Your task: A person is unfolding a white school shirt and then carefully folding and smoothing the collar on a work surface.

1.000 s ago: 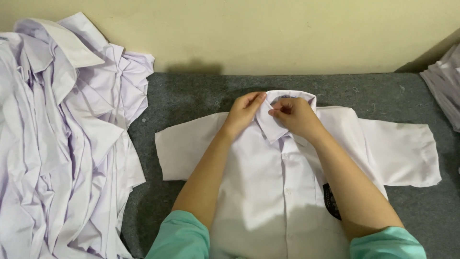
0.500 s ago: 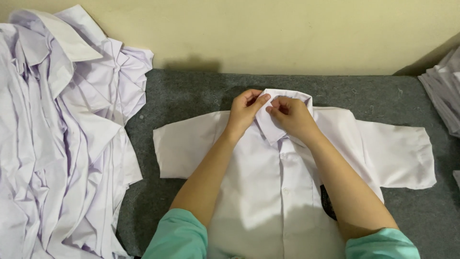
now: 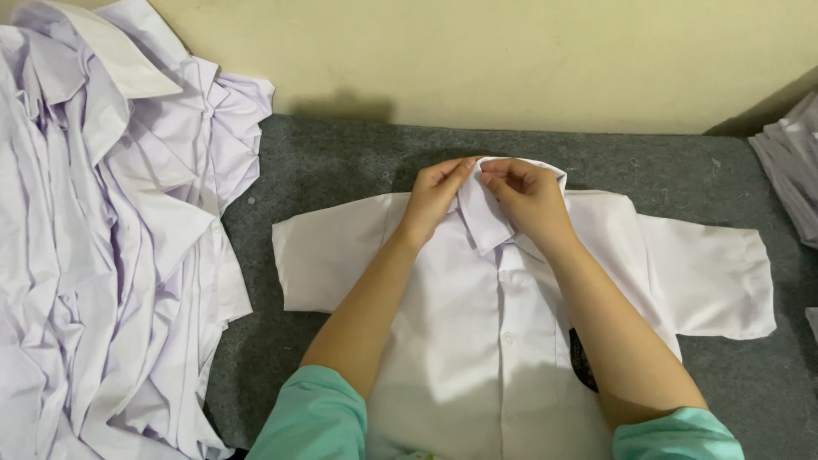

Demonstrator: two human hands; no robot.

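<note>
Lying flat on the grey table [image 3: 341, 162], front up — a white shirt [image 3: 503, 341] with short sleeves spread out to 9 and 3 o'clock. Runs long from 12 o'clock, where the collar [image 3: 486, 213] sits, down to 6 o'clock, near the body. Both hands up at the 12 o'clock end, right at the collar. Left hand [image 3: 434, 196] pinching the collar flap from the 9 o'clock side, fingers closed on the cloth. Right hand [image 3: 524, 196] pinching the same collar from the 3 o'clock side, thumb and fingers closed on the top edge. Almost touching each other, fingertips meeting over the middle of the collar. About the same reach for both, so neither one nearer. Hard to see what the fingertips press on under the fold — maybe the top button, cannot tell. Row of small buttons going straight down the middle toward 6 o'clock. Dark patch [image 3: 581, 362] on the chest, partly hidden by the right arm. Big rumpled pile of white shirts [image 3: 102, 255] at 9 o'clock, well apart from the hands. Neater stack of shirts [image 3: 792, 162] at 2 o'clock, at the edge of the view.
</note>
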